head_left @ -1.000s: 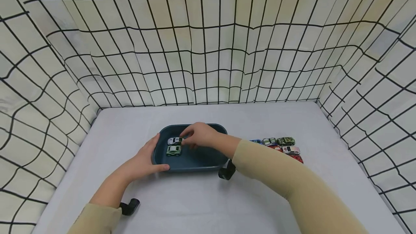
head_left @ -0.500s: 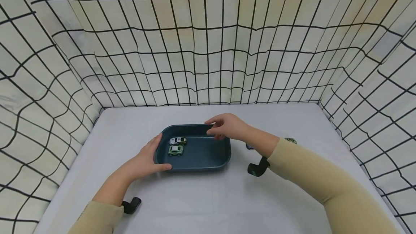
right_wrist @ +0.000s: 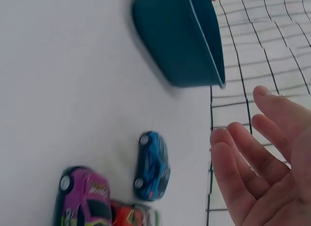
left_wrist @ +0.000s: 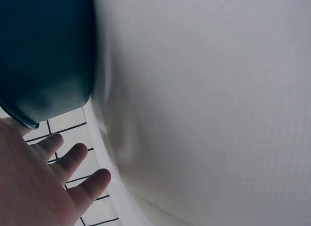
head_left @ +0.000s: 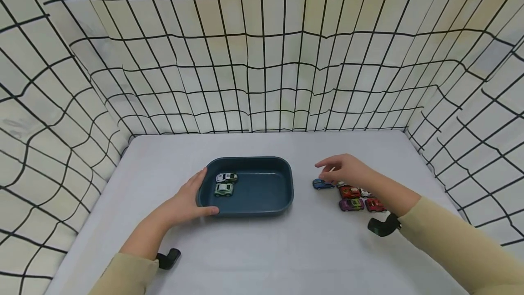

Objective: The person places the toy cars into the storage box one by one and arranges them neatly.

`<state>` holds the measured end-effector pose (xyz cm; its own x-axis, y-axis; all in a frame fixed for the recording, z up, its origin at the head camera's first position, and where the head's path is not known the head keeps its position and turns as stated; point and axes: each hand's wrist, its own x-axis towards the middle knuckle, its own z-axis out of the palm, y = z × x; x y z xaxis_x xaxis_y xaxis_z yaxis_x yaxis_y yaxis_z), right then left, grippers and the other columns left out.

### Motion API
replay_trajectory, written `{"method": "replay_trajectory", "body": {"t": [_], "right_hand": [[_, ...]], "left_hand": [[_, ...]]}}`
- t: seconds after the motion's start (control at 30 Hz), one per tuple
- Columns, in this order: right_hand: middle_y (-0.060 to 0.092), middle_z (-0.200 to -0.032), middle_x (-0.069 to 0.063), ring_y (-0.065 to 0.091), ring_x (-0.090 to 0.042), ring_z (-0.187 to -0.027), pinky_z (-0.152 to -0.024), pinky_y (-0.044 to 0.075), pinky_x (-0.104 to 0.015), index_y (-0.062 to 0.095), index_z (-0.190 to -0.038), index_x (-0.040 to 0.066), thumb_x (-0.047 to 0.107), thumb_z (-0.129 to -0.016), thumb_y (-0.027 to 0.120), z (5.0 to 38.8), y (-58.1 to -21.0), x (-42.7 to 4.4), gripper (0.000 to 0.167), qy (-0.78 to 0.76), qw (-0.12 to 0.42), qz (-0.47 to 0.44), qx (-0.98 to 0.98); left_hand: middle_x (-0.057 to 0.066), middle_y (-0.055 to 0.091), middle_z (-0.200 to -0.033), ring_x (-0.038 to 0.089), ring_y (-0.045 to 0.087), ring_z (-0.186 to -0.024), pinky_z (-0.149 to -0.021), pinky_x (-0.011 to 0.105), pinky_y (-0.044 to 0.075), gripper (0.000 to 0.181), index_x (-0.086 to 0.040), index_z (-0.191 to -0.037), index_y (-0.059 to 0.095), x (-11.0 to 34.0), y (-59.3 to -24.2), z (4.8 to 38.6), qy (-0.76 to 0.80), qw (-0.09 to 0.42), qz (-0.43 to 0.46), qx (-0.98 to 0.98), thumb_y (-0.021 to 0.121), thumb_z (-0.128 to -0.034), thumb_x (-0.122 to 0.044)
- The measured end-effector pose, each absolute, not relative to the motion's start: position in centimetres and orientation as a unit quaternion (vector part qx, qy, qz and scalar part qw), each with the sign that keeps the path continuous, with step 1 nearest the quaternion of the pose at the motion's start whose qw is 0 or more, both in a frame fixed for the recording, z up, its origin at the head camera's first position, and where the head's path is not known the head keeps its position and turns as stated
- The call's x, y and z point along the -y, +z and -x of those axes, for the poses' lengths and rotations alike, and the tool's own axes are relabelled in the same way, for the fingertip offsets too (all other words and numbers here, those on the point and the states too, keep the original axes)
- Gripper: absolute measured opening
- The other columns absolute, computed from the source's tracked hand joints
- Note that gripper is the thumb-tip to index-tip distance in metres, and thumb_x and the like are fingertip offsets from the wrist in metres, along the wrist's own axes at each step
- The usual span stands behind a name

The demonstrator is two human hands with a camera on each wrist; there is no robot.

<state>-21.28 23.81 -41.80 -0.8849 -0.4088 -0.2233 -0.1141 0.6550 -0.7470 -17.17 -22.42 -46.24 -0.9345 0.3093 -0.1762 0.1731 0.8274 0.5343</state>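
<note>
A dark blue tray (head_left: pixel 262 199) stands on the table in the head view, with a white-and-black toy car (head_left: pixel 226 177) and a pale green toy car (head_left: pixel 224 189) side by side at its left end. My left hand (head_left: pixel 184 200) rests against the tray's left end, thumb at the front rim; the left wrist view has its fingers (left_wrist: pixel 73 158) straight and spread. To the right, my right hand (head_left: pixel 345 170) hovers over a blue toy car (head_left: pixel 321 184), holding nothing, fingers loosely bent. In the right wrist view a gap shows between those fingers (right_wrist: pixel 240 158) and the blue car.
Right of the blue car lie more toy cars: a purple one (head_left: pixel 351 204), an orange-red one (head_left: pixel 349 191) and a red one (head_left: pixel 374 205). Others are partly hidden beneath my right forearm. Black-lined netting (head_left: pixel 266 76) surrounds the white table (head_left: pixel 262 258).
My right hand has let go of the white-and-black car inside the tray and moved right, out over the blue car. My left hand has stayed at the tray's left end.
</note>
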Motion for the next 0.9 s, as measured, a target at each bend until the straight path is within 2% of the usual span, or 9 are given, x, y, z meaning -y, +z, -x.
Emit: {"method": "replay_trajectory", "body": {"t": [0.13,0.43,0.7,0.9], "right_hand": [[0.07,-0.103,0.0,0.068,-0.022,-0.093,-0.078,0.057,-0.034,0.063,-0.133,0.008,0.023,-0.095,0.068,21.2,-42.3,-25.2,0.041,-0.371,0.198,0.148,-0.895],[0.064,-0.095,0.001,0.054,-0.017,-0.079,-0.062,0.049,-0.032,0.071,-0.123,0.013,0.03,-0.091,0.073,22.4,-43.9,-25.6,0.036,-0.267,0.201,0.186,-0.924],[0.059,-0.085,0.003,0.052,-0.015,-0.076,-0.062,0.047,-0.031,0.071,-0.123,0.014,0.026,-0.09,0.075,23.6,-44.5,-25.8,0.036,-0.191,0.22,0.208,-0.934],[0.057,-0.081,0.005,0.051,-0.013,-0.075,-0.064,0.045,-0.029,0.072,-0.121,0.016,0.027,-0.088,0.076,24.0,-45.0,-25.4,0.035,-0.124,0.207,0.232,-0.942]], "left_hand": [[0.025,0.01,-0.162,0.051,0.013,-0.145,-0.107,0.071,0.025,0.124,-0.009,-0.16,0.001,22.3,-46.2,17.0,0.266,0.132,-0.117,-0.948,0.078,-0.0762,-0.06],[0.025,0.01,-0.162,0.05,0.014,-0.146,-0.107,0.071,0.025,0.124,-0.011,-0.16,0.0,22.5,-46.5,17.1,0.264,0.132,-0.116,-0.948,0.077,-0.0763,-0.06],[0.025,0.009,-0.162,0.05,0.013,-0.146,-0.107,0.071,0.025,0.125,-0.012,-0.16,-0.001,22.5,-46.9,17.1,0.262,0.134,-0.117,-0.948,0.077,-0.0757,-0.062],[0.025,0.01,-0.162,0.051,0.014,-0.145,-0.107,0.071,0.026,0.126,-0.011,-0.16,0.0,22.5,-46.8,17.1,0.26,0.128,-0.118,-0.95,0.077,-0.0745,-0.064]]}}
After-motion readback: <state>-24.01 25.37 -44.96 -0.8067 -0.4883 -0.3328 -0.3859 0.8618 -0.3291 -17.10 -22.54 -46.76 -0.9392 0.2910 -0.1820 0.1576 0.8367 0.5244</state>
